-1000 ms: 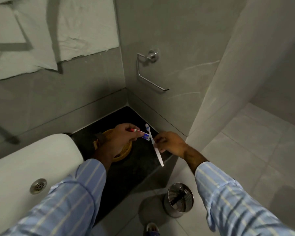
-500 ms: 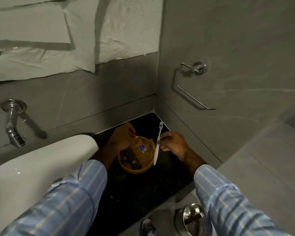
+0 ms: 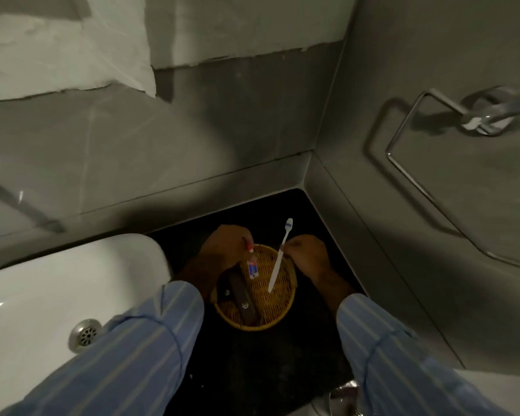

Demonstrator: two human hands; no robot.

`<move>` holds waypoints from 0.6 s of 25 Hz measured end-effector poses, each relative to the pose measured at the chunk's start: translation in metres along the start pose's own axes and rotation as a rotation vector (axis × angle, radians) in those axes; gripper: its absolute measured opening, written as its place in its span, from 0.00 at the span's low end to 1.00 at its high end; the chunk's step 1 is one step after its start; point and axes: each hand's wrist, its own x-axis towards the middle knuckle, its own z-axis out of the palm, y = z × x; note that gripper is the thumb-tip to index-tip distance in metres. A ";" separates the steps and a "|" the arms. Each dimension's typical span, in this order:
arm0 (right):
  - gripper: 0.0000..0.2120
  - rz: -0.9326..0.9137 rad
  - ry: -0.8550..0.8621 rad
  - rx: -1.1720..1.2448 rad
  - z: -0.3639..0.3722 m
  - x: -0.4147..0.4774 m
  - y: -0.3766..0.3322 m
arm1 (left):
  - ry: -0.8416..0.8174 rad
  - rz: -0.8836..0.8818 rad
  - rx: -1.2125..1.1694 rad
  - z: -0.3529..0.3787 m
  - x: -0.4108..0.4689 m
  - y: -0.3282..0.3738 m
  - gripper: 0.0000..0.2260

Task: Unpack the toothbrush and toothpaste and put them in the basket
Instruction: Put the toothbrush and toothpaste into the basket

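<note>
A round wicker basket (image 3: 278,307) sits on the black counter in the corner. My left hand (image 3: 225,247) pinches a small toothpaste tube (image 3: 252,267) by its red cap end, and the tube hangs down over the basket's far side. My right hand (image 3: 308,253) grips a white toothbrush (image 3: 279,256) at mid-handle. The brush stands tilted, head up, its lower tip over the basket's weave. Two dark flat packets (image 3: 242,295) lie inside the basket on its left side.
A white sink (image 3: 57,295) with a metal drain (image 3: 84,334) fills the left. The black counter (image 3: 252,370) runs toward me. A chrome towel ring (image 3: 451,139) hangs on the right wall. A metal bin (image 3: 344,399) shows at the bottom edge.
Both hands have come down over the basket with the toothpaste and toothbrush. The view has swung left and closer to the corner.
</note>
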 end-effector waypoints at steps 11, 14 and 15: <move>0.04 0.047 -0.079 -0.068 0.029 0.051 0.014 | -0.119 -0.081 0.098 0.022 0.055 -0.016 0.12; 0.03 0.066 -0.107 -0.047 0.027 0.051 0.014 | -0.088 -0.101 0.104 0.025 0.062 -0.017 0.13; 0.03 0.072 -0.108 -0.031 0.027 0.051 0.016 | -0.088 -0.096 0.119 0.026 0.063 -0.016 0.14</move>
